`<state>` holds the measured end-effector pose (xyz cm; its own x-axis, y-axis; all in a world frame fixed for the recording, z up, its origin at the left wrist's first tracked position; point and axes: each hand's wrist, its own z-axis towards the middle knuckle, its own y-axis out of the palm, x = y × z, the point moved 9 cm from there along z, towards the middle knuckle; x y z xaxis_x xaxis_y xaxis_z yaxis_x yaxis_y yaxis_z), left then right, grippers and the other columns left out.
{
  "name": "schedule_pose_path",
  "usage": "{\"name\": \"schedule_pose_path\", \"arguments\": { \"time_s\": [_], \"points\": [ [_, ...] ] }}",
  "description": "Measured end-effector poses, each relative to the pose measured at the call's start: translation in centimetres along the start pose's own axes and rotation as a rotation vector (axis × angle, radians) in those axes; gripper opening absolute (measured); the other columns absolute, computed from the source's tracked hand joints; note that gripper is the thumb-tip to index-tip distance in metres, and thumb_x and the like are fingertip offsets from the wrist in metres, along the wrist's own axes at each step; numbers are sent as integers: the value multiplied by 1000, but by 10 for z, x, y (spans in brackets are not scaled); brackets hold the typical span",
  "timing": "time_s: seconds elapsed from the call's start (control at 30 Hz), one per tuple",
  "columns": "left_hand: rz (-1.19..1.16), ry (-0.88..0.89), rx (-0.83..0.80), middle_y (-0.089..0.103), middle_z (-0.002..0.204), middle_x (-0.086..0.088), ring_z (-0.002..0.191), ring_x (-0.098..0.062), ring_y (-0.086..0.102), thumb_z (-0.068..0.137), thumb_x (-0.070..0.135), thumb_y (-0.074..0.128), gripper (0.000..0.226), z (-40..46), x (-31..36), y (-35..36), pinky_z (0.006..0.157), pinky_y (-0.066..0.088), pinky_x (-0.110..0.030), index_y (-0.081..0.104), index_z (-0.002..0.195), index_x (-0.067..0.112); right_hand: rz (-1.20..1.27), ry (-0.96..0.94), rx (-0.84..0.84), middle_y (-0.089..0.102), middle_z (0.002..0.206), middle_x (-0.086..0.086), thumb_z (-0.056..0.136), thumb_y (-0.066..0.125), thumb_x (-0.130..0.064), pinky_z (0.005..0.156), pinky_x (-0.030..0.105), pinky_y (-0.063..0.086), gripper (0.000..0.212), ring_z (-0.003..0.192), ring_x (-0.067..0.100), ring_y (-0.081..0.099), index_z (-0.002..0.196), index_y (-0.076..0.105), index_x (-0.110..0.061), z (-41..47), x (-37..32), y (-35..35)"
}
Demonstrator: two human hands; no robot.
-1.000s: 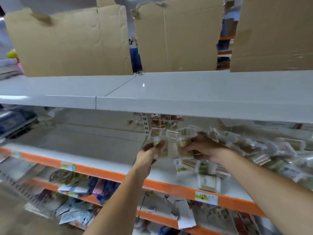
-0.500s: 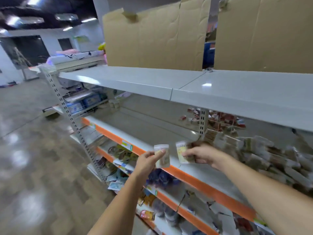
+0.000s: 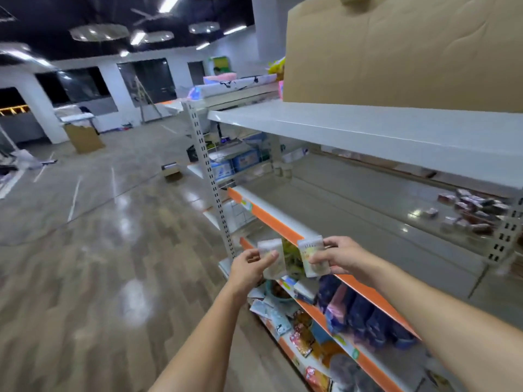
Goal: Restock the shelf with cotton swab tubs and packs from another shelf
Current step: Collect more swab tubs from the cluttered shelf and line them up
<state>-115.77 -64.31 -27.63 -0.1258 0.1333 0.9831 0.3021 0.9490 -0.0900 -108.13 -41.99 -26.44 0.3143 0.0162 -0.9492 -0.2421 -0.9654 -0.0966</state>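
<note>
My left hand (image 3: 252,265) grips a small clear cotton swab pack (image 3: 273,257), held upright in front of the shelving's left end. My right hand (image 3: 338,254) grips a second pack (image 3: 312,258) with a pale printed label, just to the right of the first. Both packs hang in the air at the orange front edge of the middle shelf (image 3: 368,210), whose left stretch is bare. Small packs (image 3: 469,213) lie in a loose heap far back on the right of that shelf. Blur hides the labels.
A bare white shelf (image 3: 368,131) runs above, with cardboard sheets (image 3: 404,49) standing on it. Lower orange-edged shelves hold mixed packets (image 3: 353,309). A perforated upright (image 3: 210,179) marks the unit's left end. Shiny wood-look floor (image 3: 99,250) spreads left, with a cardboard box (image 3: 85,137) far off.
My view has swung left from the stocked section toward the aisle and the shelf's bare end. Both hands came away from the heap, each carrying one pack.
</note>
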Motion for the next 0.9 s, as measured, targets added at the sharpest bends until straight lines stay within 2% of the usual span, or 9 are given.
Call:
{"name": "schedule_pose_path", "arguments": {
  "time_s": [0.1,0.23,0.3,0.4,0.5,0.6,0.7,0.8,0.9],
  "points": [
    [-4,7,53,63,80,11,65,-1,55,65,42,88,43,22,-3,-47,60,43,-20,67,96,20,-45,-23,-28,76,103,13,72,81,2,77,34,60,37,90,22,73,105,69,-9,34,-14,41],
    [13,-4,136,68,110,0,102,-14,65,70,43,86,47,52,-8,-105,87,54,-34,68,106,18,-104,-38,-90,77,100,9,69,84,-4,73,30,59,36,90,20,74,101,72,-12,79,-28,93],
    [18,-8,166,70,111,-1,106,-14,65,71,43,86,46,65,-9,-130,92,52,-35,68,106,18,-136,-53,-124,78,96,5,68,84,-8,74,31,59,34,87,17,74,99,72,-14,100,-36,121],
    [1,-10,193,74,108,-1,102,-12,67,73,40,85,41,90,-12,-164,87,52,-30,71,104,18,-179,-88,-140,76,89,0,71,83,-9,64,24,55,28,77,9,71,97,73,-16,133,-50,160],
    [-16,-16,204,74,108,-2,103,-13,68,73,39,84,43,123,-12,-194,84,52,-27,70,107,15,-167,-96,-157,77,85,5,74,79,1,67,30,61,29,76,14,74,101,72,-8,171,-62,195],
    [-25,-11,214,75,105,-2,101,-14,69,74,38,84,41,169,-7,-223,77,51,-25,71,105,15,-202,-104,-147,71,80,7,75,76,5,52,18,47,30,62,13,68,104,70,0,215,-75,218],
    [-34,-17,194,76,101,2,96,-11,70,73,41,85,38,218,6,-242,72,52,-23,72,102,19,-259,-103,-140,68,84,6,75,77,-4,63,26,44,25,73,17,61,100,73,-9,264,-92,230],
    [-28,-20,151,76,93,8,82,2,70,73,41,85,34,266,24,-249,59,50,-15,73,98,21,-240,-83,-56,74,95,8,74,79,-5,77,34,56,27,86,21,69,98,73,-17,307,-109,225],
    [-27,-7,67,76,85,9,72,4,69,75,36,84,32,313,48,-240,56,49,-13,72,97,18,-205,-95,16,74,101,12,70,81,-7,90,48,57,34,98,28,71,100,71,-18,343,-131,213]
  ]
}}
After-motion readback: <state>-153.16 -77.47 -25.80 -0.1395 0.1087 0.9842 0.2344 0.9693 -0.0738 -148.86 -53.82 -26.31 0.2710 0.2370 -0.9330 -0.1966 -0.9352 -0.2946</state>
